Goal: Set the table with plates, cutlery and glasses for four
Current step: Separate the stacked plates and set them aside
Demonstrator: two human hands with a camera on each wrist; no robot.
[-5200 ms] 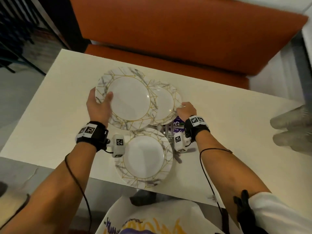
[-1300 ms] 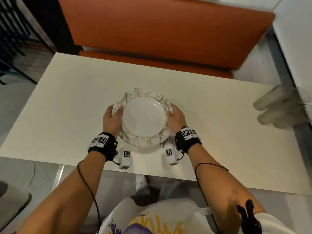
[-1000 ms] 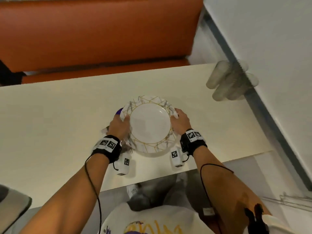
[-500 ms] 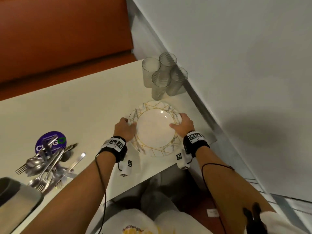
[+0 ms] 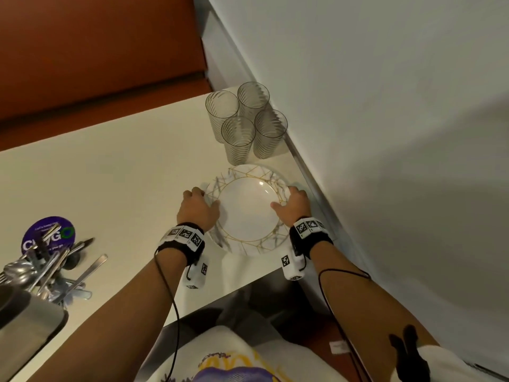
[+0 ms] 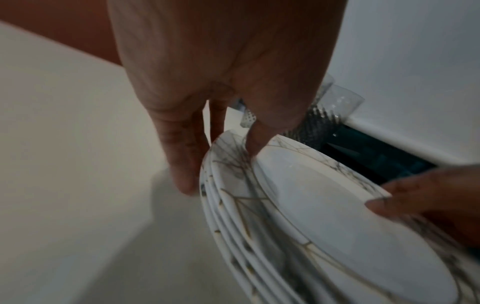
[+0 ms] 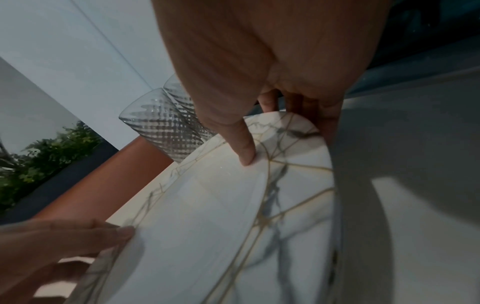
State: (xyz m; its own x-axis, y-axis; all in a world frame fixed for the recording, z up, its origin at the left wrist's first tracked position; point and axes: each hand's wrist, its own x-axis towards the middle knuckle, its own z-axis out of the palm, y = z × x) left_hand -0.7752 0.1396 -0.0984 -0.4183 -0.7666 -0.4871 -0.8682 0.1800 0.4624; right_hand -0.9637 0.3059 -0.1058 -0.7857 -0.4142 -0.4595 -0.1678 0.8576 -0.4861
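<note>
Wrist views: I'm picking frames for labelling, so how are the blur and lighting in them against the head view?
Left wrist view: dim, left hand and plate stack soft with blur. Right wrist view: sharper, ribbed glasses crisp, hard shadows on the table. Head view: evenly lit, small glare spot on the top plate.

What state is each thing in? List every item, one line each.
stack of plates: stacked, gripped at both side rims, by the table's near corner; whether set down or still lifted is unclear.
left hand: grips the stack's left rim.
right hand: grips the right rim, thumb on top.
glasses: four, upright, empty, clustered beside the wall.
cutlery: heaped loose at the table's left.
purple coaster: flat, partly under cutlery.
</note>
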